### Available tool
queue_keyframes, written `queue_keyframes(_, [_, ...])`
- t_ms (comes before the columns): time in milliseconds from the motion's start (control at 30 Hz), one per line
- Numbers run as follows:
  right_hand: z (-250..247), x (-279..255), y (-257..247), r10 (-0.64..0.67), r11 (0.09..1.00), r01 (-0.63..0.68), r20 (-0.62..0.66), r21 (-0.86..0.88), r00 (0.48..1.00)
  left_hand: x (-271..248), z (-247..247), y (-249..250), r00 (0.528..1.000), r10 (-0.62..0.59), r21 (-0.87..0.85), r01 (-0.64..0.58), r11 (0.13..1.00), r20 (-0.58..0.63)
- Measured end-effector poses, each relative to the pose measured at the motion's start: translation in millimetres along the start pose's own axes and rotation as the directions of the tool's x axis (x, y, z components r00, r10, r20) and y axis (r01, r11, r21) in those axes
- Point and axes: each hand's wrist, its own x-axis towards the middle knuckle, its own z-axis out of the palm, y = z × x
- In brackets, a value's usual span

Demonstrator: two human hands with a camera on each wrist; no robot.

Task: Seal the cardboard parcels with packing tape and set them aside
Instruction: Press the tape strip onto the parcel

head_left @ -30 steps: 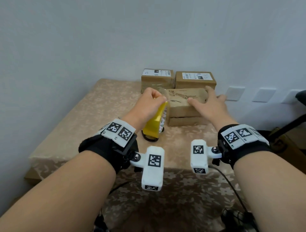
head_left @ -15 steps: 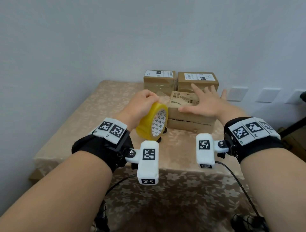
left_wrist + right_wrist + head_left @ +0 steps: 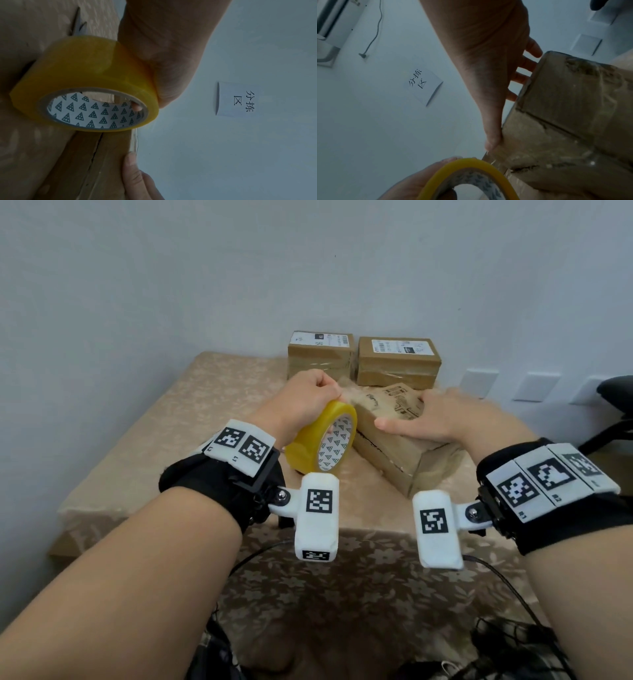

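While the left hand (image 3: 301,402) grips the tape roll (image 3: 322,440) with fingers through its core, the right hand (image 3: 442,419) lies flat, fingers straight, on top of the near box (image 3: 394,450), thumb pressing near the taped edge. Box sits mid-table, turned at an angle, roll just left of it and touching or nearly so. Left wrist view shows a clear strip running from roll onto box edge; the side seam looks still open. Two boxes (image 3: 320,354) (image 3: 397,361) at far edge by the wall, side by side, look already taped and set aside. Judged: two done, third mid-seal; left to do is finish the strip, cut it, move box to the far pair. Table (image 3: 191,405) has a floral cloth.
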Motion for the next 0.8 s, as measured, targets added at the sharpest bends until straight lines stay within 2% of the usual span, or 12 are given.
queue_keyframes(67, [-0.5,-6.6,-1.2,-0.05,0.997,0.057,-0.148,0.043,0.988,0.7,2.8,-0.4,0.999,0.038,0.041,-0.038,0.998,0.008])
queue_keyframes(100, [-0.5,-8.6,-2.6,-0.09,0.984,0.126,-0.254,0.127,0.963,1.1,3.4,-1.5,0.998,0.055,0.066,-0.056,0.996,0.021])
queue_keyframes(167, [-1.3,-13.4,-8.6,-0.154,0.873,0.306,-0.381,0.378,0.911,0.8,3.0,-2.5,0.995,0.081,0.088,-0.086,0.992,0.06])
queue_keyframes(233, [-1.0,-17.7,-18.0,-0.191,0.737,0.36,-0.334,0.572,0.923,-0.1,2.1,-1.6,0.989,0.106,0.075,-0.114,0.991,0.106])
queue_keyframes(300, [1.4,-19.3,-27.8,-0.214,0.652,0.344,-0.272,0.676,0.938,-0.6,1.6,-0.4,0.981,0.133,0.093,-0.147,0.985,0.141])
queue_keyframes(400, [3.6,-15.2,-39.9,-0.183,0.53,0.358,-0.308,0.769,0.934,0.0,-0.5,-0.6,0.973,0.178,0.119,-0.196,0.973,0.149])
queue_keyframes(500, [2.8,-12.7,-47.7,-0.147,0.518,0.359,-0.332,0.777,0.932,-2.5,-6.9,-1.6,0.974,0.205,0.136,-0.217,0.967,0.098])
queue_keyframes(567, [2.3,-12.4,-50.5,-0.124,0.488,0.335,-0.316,0.806,0.941,-6.1,-10.9,-0.8,0.972,0.204,0.154,-0.221,0.963,0.119])
queue_keyframes(600, [2.1,-11.1,-51.5,-0.111,0.474,0.321,-0.306,0.82,0.945,-7.5,-12.1,0.1,0.968,0.199,0.19,-0.226,0.955,0.153])
queue_keyframes(667, [2.2,-8.6,-53.7,-0.088,0.46,0.296,-0.288,0.837,0.954,-6.3,-12.4,-2.1,0.963,0.149,0.378,-0.226,0.898,0.223])
queue_keyframes(733, [2.6,-5.6,-56.2,-0.068,0.457,0.272,-0.272,0.847,0.96,-2.2,-14.1,-6.8,0.975,0.09,0.519,-0.184,0.834,0.201])
queue_keyframes(800, [3.5,-4.3,-57.1,-0.044,0.458,0.252,-0.262,0.852,0.964,-1.1,-16.6,-10.6,0.981,0.129,0.485,-0.183,0.855,0.143])
